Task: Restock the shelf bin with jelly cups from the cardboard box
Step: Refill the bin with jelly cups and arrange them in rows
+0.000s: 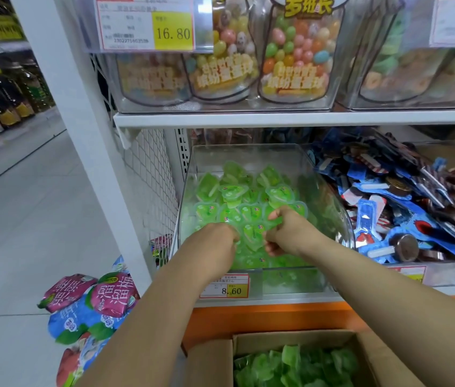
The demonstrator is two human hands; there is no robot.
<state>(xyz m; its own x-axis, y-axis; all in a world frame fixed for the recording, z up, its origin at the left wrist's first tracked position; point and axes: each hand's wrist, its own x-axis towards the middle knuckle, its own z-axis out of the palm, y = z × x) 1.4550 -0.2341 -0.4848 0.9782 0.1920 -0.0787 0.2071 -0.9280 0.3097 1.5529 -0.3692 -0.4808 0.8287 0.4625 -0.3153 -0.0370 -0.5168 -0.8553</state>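
A clear plastic shelf bin (248,153) on the lower shelf holds several green heart-shaped jelly cups (231,191). Both my hands are inside the bin's front part. My left hand (215,241) curls its fingers down among the cups. My right hand (287,230) pinches green jelly cups between thumb and fingers, with one cup (252,233) between the two hands. An open cardboard box (276,342) stands below at the bottom, with several more green jelly cups (296,367) in it.
A bin of blue and brown wrapped sweets (405,208) sits right of the jelly bin. Clear bins of coloured candy eggs (293,51) fill the shelf above. Pink and blue snack bags (92,305) lie at the lower left. A white shelf post (81,135) stands on the left.
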